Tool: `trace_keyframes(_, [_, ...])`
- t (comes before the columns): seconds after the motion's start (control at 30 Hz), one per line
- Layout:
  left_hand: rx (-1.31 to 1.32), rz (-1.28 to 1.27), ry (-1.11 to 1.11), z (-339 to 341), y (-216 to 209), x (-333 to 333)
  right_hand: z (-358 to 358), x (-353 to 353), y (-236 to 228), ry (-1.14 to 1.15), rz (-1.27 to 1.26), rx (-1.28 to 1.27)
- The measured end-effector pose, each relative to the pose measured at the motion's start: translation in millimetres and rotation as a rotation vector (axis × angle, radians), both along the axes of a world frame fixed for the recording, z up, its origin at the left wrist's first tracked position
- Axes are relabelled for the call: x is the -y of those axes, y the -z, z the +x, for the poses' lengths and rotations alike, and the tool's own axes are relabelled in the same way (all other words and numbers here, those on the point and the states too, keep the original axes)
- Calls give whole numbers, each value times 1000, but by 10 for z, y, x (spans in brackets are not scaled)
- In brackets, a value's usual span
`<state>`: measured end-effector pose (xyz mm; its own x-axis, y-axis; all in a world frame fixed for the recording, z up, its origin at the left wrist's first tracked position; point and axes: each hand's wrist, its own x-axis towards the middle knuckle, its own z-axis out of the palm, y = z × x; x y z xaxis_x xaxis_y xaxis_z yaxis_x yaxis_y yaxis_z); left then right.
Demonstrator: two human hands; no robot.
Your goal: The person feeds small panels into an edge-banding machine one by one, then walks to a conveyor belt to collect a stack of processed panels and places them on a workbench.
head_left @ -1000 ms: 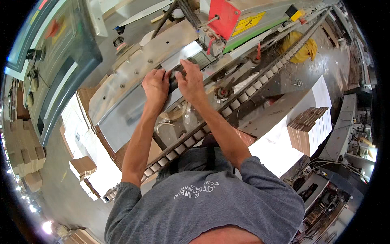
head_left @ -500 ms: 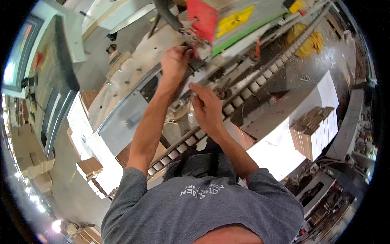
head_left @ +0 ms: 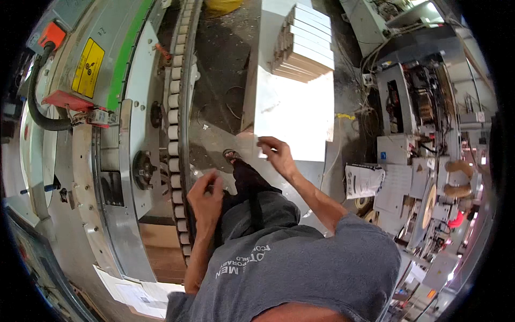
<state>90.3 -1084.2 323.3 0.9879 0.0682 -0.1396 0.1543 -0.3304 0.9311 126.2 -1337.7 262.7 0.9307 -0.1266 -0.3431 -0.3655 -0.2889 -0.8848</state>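
My left hand hangs beside the roller track, its fingers loosely bent with a gap at the thumb. Nothing shows in it. Over the near left corner of a white table, my right hand has thumb and fingers drawn together in a pinch. Whatever it may hold is too small to make out against the white surface. A stack of flat cartons with white edges lies on the far part of that table.
Left of the track stands a machine with a green stripe, a yellow label and a black hose. A foot shows on the floor between track and table. At right are a white sack, loose cables and more machinery.
My body has turned right, so the machine now lies at my left and the white table ahead. Both hands have come away from the machine, and they are farther apart.
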Motion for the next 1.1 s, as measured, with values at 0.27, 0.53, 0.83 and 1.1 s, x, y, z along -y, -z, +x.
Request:
trace_keyframes(0.27, [-66, -102, 175, 324, 358, 697, -464, 1180, 493, 350, 139, 73])
trace_keyframes(0.53, [63, -119, 87, 1238, 737, 1691, 517, 2311, 493, 441, 125, 209])
trace_keyframes(0.83, [-125, 205, -151, 905, 1251, 1660, 113, 2637, 483, 393, -357, -5])
trace_keyframes(1.1, [-347, -13, -23, 860, 1561, 1653, -330, 2241, 728, 366, -423, 197])
